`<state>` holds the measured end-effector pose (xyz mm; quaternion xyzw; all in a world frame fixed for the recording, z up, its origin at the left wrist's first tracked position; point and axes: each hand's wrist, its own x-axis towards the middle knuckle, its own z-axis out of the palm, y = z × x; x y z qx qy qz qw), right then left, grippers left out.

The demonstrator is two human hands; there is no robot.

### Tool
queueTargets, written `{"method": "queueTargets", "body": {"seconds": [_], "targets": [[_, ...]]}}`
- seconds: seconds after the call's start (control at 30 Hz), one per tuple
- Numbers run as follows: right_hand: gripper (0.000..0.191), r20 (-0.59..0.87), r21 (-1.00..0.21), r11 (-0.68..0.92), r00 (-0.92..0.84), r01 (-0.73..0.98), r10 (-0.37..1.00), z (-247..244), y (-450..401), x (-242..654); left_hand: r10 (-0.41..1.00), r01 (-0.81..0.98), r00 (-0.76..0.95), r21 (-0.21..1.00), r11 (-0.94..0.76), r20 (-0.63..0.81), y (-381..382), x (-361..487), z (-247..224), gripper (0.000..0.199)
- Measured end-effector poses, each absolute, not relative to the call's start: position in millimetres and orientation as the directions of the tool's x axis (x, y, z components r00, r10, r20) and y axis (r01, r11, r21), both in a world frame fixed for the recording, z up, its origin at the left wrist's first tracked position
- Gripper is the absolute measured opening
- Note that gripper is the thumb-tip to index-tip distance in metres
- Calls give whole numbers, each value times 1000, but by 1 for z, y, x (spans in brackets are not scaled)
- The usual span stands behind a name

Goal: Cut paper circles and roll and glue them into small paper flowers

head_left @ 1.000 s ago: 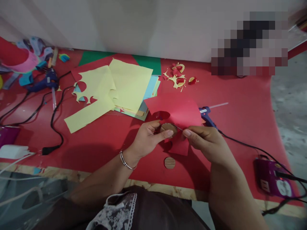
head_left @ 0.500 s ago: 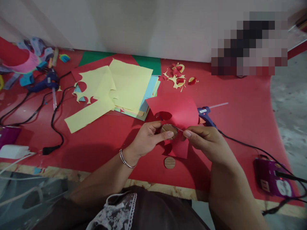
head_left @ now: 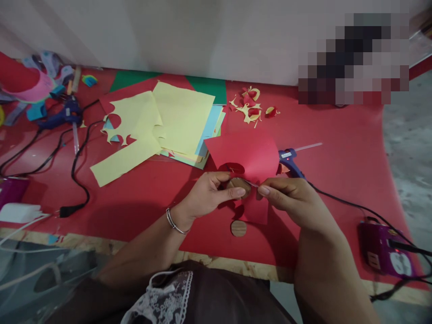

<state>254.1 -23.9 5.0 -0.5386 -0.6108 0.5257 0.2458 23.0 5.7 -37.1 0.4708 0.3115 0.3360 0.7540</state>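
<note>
My left hand (head_left: 216,189) pinches a round wooden disc (head_left: 248,183) against a sheet of red paper (head_left: 251,150), thumb on top. The sheet has rounded holes cut out of it. In my right hand (head_left: 286,195), thumb and fingers close on a thin, pale, blade-like tool (head_left: 251,183). Its tip meets the paper at the disc's right edge; my fingers hide the rest of it. A second wooden disc (head_left: 239,228) lies flat on the table just below the paper.
Behind the paper rests a blue glue gun (head_left: 288,157), its cord running to a purple box (head_left: 384,249). Yellow paper (head_left: 182,117) covers a stack at left. Scraps (head_left: 249,108) lie farther back. Another glue gun (head_left: 69,112) and a black cable (head_left: 76,180) occupy the left side.
The disc and the lower part of the red paper have tilted and turned slightly in my left hand. My right hand keeps the thin tool at the disc's edge, almost unmoved.
</note>
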Motion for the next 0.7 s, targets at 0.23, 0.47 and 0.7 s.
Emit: {"method": "queueTargets", "body": {"seconds": [0.23, 0.47, 0.7], "targets": [[59, -263, -912, -118, -341, 392, 903, 3, -24, 256, 759, -190, 626, 909, 371, -179, 9, 19, -39, 25], [61, -256, -915, -111, -347, 388, 902, 3, -23, 257, 751, -139, 628, 921, 364, -202, 11, 18, -39, 29], [63, -279, -901, -123, -336, 417, 900, 5, -24, 257, 741, -121, 646, 934, 338, -184, 13, 15, -40, 33]]}}
